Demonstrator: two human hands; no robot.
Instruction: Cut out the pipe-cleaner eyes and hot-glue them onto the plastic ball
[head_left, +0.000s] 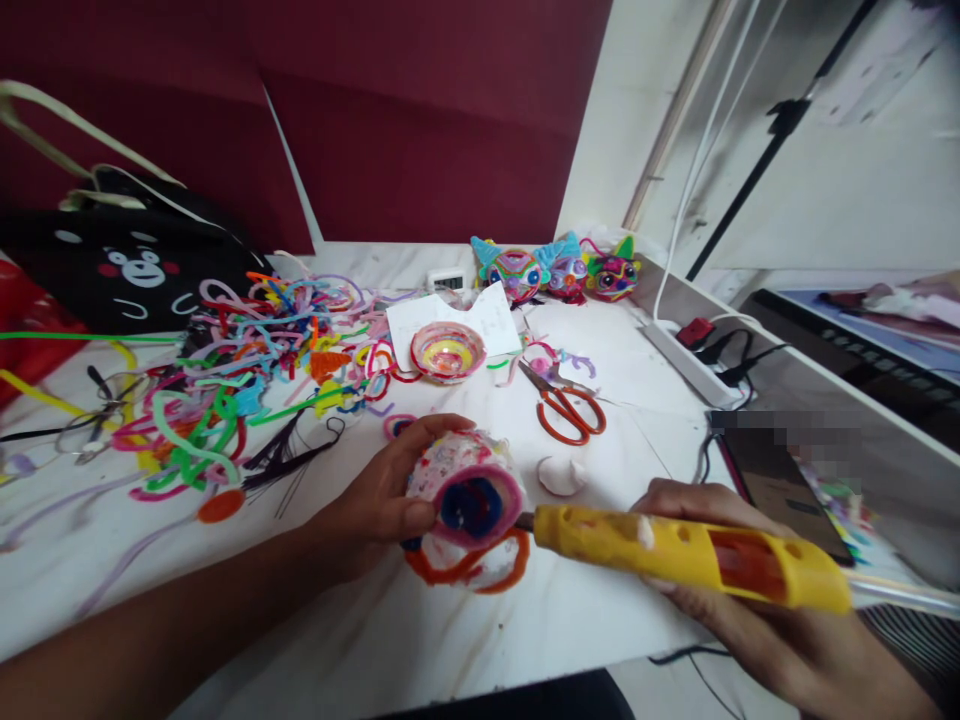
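My left hand (379,495) is closed around a small craft piece (469,500) made of coiled pipe cleaners, pink and white with a blue centre and an orange loop below. My right hand (731,590) grips a yellow glue gun (690,550), whose tip touches the right side of the craft piece. Both are held just above the white table (600,620) near its front edge.
A heap of coloured pipe cleaners (240,370) covers the left of the table. A coiled bowl (448,352), red-handled scissors (566,405), a white lump (561,475), three finished figures (559,270), a power strip (690,365) and a phone (780,490) lie beyond. A black bag (127,270) stands at far left.
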